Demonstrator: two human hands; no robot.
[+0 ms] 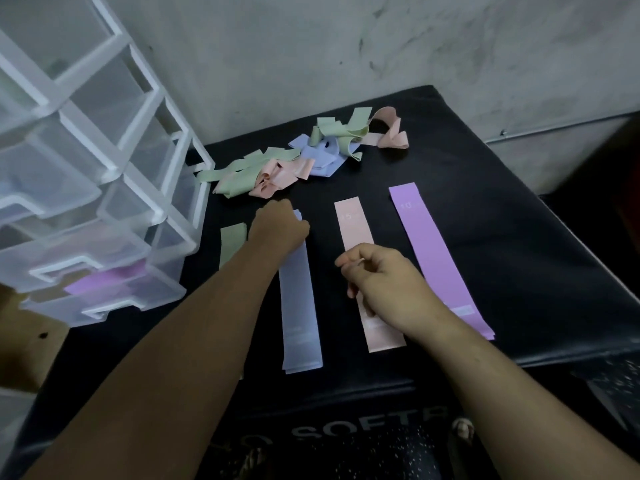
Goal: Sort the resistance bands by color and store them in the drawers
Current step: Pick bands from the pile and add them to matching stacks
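We see a black padded desk [485, 237] with white lettering [346, 429] on its front; a stained grey wall [346, 46] rises behind the desk, and a brown surface [24, 348] lies to its left.

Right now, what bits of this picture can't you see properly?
Head view:
Green band: lower part hidden behind the left forearm.
Left hand: fingers face away, so its grip on the blue band is unclear.
Pink band: middle covered by the right hand.
Drawers: cloudy plastic blurs what is inside.
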